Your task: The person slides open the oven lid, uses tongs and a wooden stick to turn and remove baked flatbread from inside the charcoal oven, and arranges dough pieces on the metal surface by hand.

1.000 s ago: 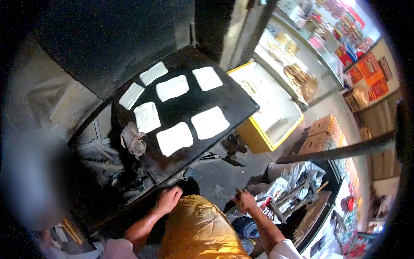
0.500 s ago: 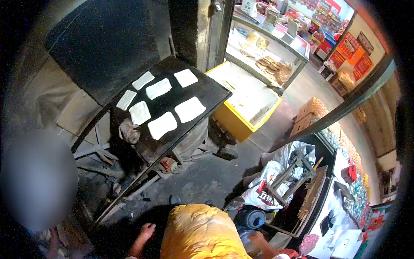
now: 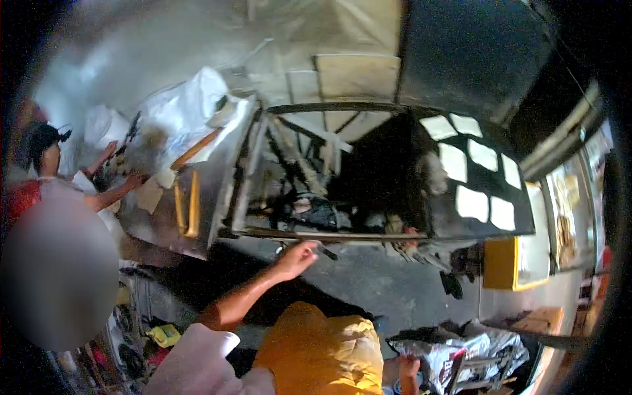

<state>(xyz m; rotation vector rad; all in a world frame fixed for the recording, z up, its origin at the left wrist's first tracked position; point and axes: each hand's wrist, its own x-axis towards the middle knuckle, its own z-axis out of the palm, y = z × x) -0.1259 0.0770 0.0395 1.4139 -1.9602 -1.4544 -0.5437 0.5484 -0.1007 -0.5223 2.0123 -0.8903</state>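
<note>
My left hand (image 3: 297, 260) is stretched forward at the front rail (image 3: 316, 235) of the dark metal stand, its fingers curled together. A small dark handle-like piece (image 3: 327, 253) lies right by its fingertips; whether the hand grips anything is hidden. Low at the right, my right hand (image 3: 409, 367) hangs beside my yellow apron (image 3: 322, 345), fingers curled in, with nothing visible in it. Close to it lie white plastic sacks (image 3: 447, 359). On the black griddle plate (image 3: 454, 227), several flat white dough pieces (image 3: 484, 155) are spread out.
At the left, another person (image 3: 49, 161) reaches a hand (image 3: 135, 181) over a work table (image 3: 155, 230) with a wooden rolling pin (image 3: 195, 148) and yellow sticks (image 3: 192, 204). A yellow box (image 3: 501, 263) stands right of the griddle; a wooden frame (image 3: 477, 372) lies on the sacks.
My view has swung left, so the griddle now sits at the right and the work table shows. My left hand has risen forward to the stand's front rail; my right hand stays low.
</note>
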